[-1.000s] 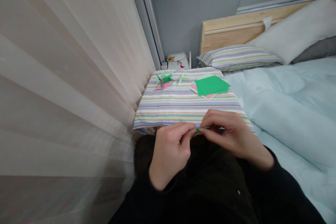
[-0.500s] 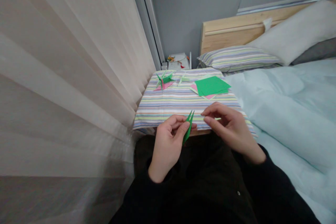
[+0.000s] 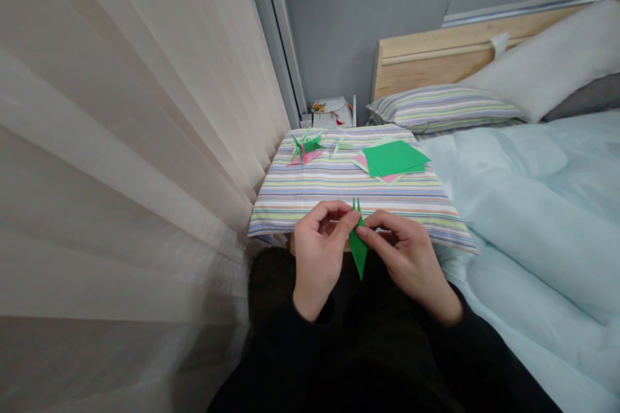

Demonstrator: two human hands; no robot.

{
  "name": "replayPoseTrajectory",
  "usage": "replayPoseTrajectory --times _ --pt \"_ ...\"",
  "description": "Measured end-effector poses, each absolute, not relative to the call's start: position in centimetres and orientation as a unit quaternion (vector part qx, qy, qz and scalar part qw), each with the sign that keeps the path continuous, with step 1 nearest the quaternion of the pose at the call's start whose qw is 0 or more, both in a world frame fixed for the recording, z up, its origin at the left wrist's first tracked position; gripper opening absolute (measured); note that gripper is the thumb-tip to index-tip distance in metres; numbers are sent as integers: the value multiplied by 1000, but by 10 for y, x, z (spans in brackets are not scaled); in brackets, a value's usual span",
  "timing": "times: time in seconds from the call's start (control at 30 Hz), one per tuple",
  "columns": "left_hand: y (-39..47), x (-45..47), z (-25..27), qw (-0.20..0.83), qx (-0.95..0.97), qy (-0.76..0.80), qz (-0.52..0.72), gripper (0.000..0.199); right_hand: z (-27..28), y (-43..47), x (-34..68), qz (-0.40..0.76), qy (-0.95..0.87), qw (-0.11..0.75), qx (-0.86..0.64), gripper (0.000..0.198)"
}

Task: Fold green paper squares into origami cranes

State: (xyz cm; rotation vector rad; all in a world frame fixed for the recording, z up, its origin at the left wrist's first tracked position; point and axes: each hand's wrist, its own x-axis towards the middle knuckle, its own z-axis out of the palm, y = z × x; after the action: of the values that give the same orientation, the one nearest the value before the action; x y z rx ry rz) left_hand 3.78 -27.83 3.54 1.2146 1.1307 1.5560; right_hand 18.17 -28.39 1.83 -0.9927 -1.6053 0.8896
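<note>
Between my hands is a piece of folded green origami paper, long and diamond-shaped, with two thin points upward and one point downward. My left hand pinches it near the upper points from the left. On its right edge, the thumb and forefinger of my right hand are closed. Beyond them, on the striped cloth, lies a stack of green paper sheets with pink and pale sheets under it. Several folded paper cranes in green and pink sit at the far left of the cloth.
A pale curtain hangs close on the left. To the right is a bed with a light blue quilt, a striped pillow and a wooden headboard. Behind the cloth stands a small white stand with trinkets.
My right hand has come in from the right and now grips the green paper's edge. The paper has turned so its broad face shows, and its lower point hangs down.
</note>
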Motion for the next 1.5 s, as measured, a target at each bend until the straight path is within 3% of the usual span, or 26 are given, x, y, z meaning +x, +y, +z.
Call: replayPoseTrajectory --times 0.4,0.83,1.33,1.5 --pt "-279 41 42 449 508 439 590 8 18 -285 172 379 -586 576 -425 11" --pt "-275 32 47 420 586 460 519 7 24 -285 180 308 -672 517 -431 14" --pt "-274 34 46 392 605 451 527 16 21 -283 179 365 -660 496 -430 16" --pt "-270 32 45 379 575 462 558 17 18 -284 179 453 -633 474 -412 13"
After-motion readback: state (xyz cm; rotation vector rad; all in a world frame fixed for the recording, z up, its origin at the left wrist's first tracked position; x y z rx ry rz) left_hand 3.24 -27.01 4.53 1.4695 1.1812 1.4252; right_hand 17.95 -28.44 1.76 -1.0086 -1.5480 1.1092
